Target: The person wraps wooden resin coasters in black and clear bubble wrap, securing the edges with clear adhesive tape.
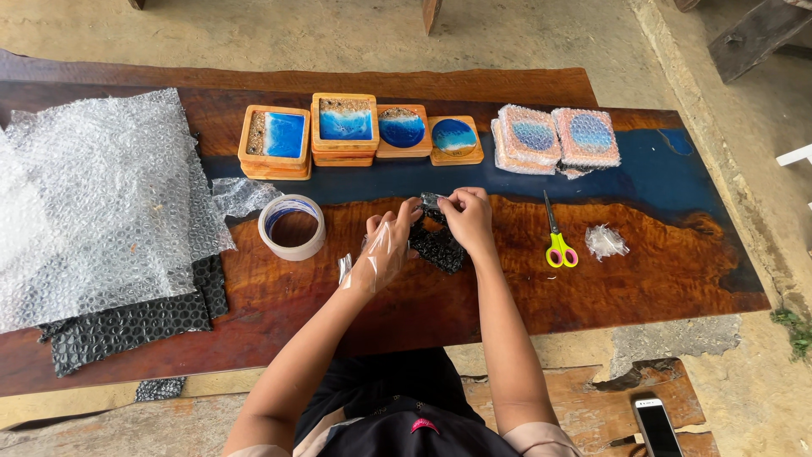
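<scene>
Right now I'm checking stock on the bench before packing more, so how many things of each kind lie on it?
Unwrapped coaster stacks: 4
Bubble-wrapped coaster bundles: 2
Tape roll: 1
Scissors: 1
Black-wrapped piece, held by left hand and right hand: 1
Clear bubble wrap pile: 1
Black bubble wrap sheet pile: 1
Total: 11

place: likely craft workshop | signs: resin-wood coasters [345, 127], bubble wrap [101, 203], tape roll [292, 227], concrete floor [338, 34]
</scene>
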